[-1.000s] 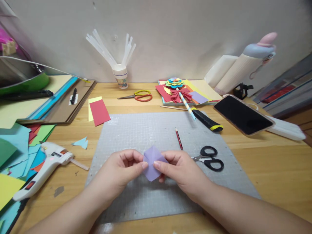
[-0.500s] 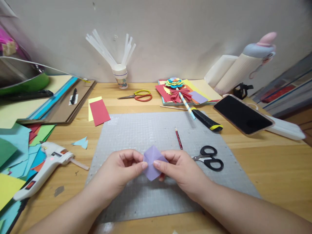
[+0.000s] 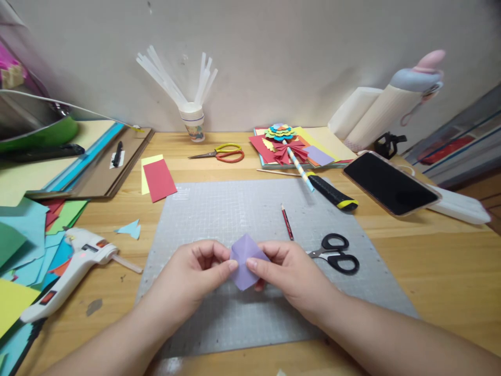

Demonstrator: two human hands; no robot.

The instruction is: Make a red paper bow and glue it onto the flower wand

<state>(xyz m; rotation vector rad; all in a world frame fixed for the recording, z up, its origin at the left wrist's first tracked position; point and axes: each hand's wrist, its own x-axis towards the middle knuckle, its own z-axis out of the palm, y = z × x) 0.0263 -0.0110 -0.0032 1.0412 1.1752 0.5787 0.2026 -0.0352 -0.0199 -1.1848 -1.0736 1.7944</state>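
Note:
A small folded piece of purple paper [image 3: 245, 261] is held over the grey cutting mat [image 3: 235, 209], low in the middle of the view. My left hand [image 3: 191, 274] pinches its left side between thumb and fingers. My right hand [image 3: 289, 271] pinches its right side the same way. The two thumbs almost meet on the paper's face. Black scissors [image 3: 336, 253] lie on the mat just right of my right hand, and a red pencil [image 3: 287, 222] lies above it.
A white glue gun [image 3: 74, 261] lies left among coloured paper sheets [image 3: 23, 235]. Red and yellow paper [image 3: 158, 180], yellow-handled scissors [image 3: 223, 153], a cup of sticks [image 3: 193, 122], paper crafts [image 3: 289, 143], a utility knife [image 3: 331, 194] and a phone [image 3: 391, 184] stand further back.

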